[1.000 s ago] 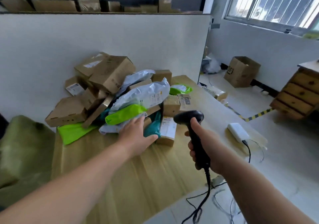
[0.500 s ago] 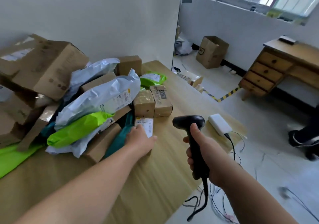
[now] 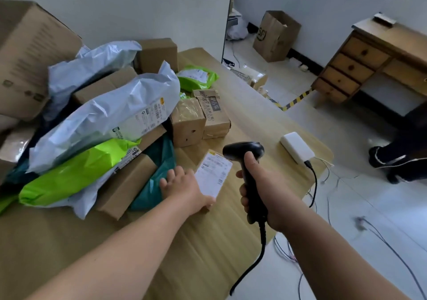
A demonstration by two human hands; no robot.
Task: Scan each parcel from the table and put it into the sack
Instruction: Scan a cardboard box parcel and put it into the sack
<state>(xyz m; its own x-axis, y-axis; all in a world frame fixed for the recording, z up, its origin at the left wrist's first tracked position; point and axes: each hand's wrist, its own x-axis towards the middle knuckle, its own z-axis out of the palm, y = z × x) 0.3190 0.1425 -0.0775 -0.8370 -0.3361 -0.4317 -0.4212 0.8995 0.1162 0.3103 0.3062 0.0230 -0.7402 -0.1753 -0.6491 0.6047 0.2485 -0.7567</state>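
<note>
A small flat cardboard parcel [image 3: 213, 172] with a white label on top lies on the wooden table [image 3: 208, 242], just in front of the pile. My left hand [image 3: 184, 188] grips its left side, thumb at the near edge. My right hand [image 3: 265, 191] holds a black corded barcode scanner [image 3: 245, 154] upright, its head just right of the parcel's label. The pile has a grey poly bag [image 3: 111, 117], a bright green bag [image 3: 74, 172], a teal bag [image 3: 159, 168] and several brown boxes [image 3: 188, 121]. The sack is out of view.
A white adapter box [image 3: 297, 147] with a cable sits near the table's right edge. Loose cables lie on the floor to the right. A wooden desk with drawers [image 3: 351, 68], a cardboard box [image 3: 275, 36] and a person's dark shoes [image 3: 392, 158] are beyond.
The view has swung right and closer to the pile. My left hand has settled on the small labelled parcel, which now lies further clear of the teal bag. The scanner stays upright beside it.
</note>
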